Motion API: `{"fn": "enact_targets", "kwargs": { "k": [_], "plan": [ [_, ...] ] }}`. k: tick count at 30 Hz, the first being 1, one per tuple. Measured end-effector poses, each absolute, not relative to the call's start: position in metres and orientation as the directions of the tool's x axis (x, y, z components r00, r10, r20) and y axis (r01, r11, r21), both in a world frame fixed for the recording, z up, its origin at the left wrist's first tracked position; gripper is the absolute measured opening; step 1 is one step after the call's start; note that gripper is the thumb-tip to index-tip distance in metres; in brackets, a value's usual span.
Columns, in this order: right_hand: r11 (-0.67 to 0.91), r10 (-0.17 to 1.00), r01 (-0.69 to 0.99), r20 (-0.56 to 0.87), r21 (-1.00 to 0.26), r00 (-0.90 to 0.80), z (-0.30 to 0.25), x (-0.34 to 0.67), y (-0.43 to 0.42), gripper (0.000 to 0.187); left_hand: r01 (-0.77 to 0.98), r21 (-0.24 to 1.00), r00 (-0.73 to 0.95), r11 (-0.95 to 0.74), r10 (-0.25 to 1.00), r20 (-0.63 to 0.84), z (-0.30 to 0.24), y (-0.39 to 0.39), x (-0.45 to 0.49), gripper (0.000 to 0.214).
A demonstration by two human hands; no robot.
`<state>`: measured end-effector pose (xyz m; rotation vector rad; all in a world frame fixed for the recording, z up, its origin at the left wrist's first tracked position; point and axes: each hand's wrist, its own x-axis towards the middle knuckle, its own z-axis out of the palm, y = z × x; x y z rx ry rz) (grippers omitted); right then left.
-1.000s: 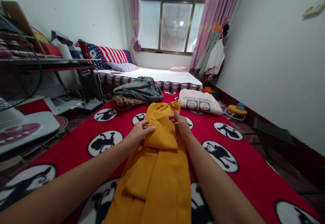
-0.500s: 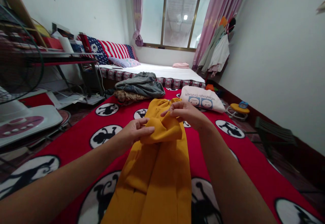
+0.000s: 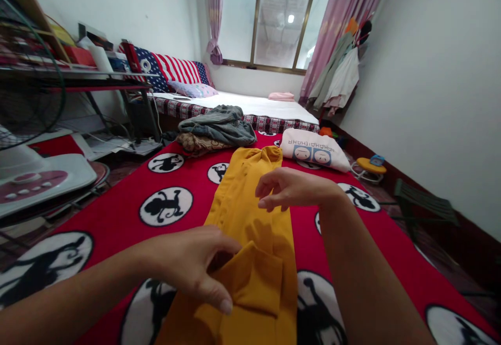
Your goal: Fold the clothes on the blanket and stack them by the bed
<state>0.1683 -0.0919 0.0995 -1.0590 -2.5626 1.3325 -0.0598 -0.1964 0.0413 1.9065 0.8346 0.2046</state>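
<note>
A long mustard-yellow garment (image 3: 250,199) lies lengthwise on a red blanket (image 3: 117,219) printed with black monkey circles. My left hand (image 3: 195,266) is closed on a folded flap of the yellow cloth near me, thumb on top. My right hand (image 3: 285,188) hovers just above the middle of the garment with fingers loosely curled and apart, holding nothing.
A white printed folded shirt (image 3: 315,149) and a pile of grey and brown clothes (image 3: 217,128) lie at the blanket's far end. Beyond is a bed (image 3: 250,107) under the window. A fan (image 3: 27,99) and cluttered shelf stand left; a small stool (image 3: 368,167) sits right.
My left hand has pulled the folded end of the yellow garment back toward me. My right hand has let go of the cloth and now hangs above it.
</note>
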Motion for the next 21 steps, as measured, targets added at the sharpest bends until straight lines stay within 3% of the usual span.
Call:
{"fn": "enact_targets", "kwargs": {
  "k": [2,5,8,10,12,15,18,19,21],
  "plan": [
    [0.39,0.609,0.527,-0.218,-0.755,-0.763,0.096,0.167,-0.09,0.038,0.519,0.8,0.709,-0.3,0.673,-0.208,0.042,-0.201,-0.051,0.036],
    [0.442,0.656,0.477,-0.089,-0.76,-0.75,0.097,0.164,-0.09,0.037,0.35,0.914,0.692,-0.207,0.714,-0.104,0.032,-0.201,-0.04,0.028],
    [0.475,0.72,0.444,0.046,-0.76,-0.692,0.1,0.163,-0.092,0.031,0.156,0.987,0.443,-0.028,0.896,-0.044,0.011,-0.191,-0.037,0.042],
    [0.478,0.749,0.431,0.099,-0.766,-0.655,0.102,0.162,-0.092,0.028,0.217,0.975,0.258,-0.044,0.966,-0.014,-0.001,-0.183,-0.041,0.054],
    [0.494,0.763,0.423,0.144,-0.76,-0.631,0.102,0.161,-0.092,0.024,0.427,0.889,0.175,-0.167,0.979,0.1,-0.004,-0.177,-0.046,0.07],
    [0.513,0.796,0.421,0.231,-0.748,-0.56,0.102,0.16,-0.089,0.02,0.717,0.567,0.19,-0.405,0.897,0.4,0.004,-0.174,-0.048,0.086],
    [0.474,0.869,0.433,0.325,-0.767,-0.374,0.096,0.162,-0.079,0.02,0.784,0.257,0.346,-0.565,0.742,0.575,0.015,-0.169,-0.039,0.067],
    [0.451,0.888,0.431,0.347,-0.781,-0.301,0.092,0.163,-0.073,0.022,0.769,0.214,0.397,-0.603,0.712,0.579,0.017,-0.164,-0.035,0.056],
    [0.405,0.914,0.415,0.367,-0.815,-0.172,0.08,0.166,-0.059,0.024,0.718,0.25,0.444,-0.65,0.704,0.554,0.017,-0.148,-0.027,0.034]
  ]
}}
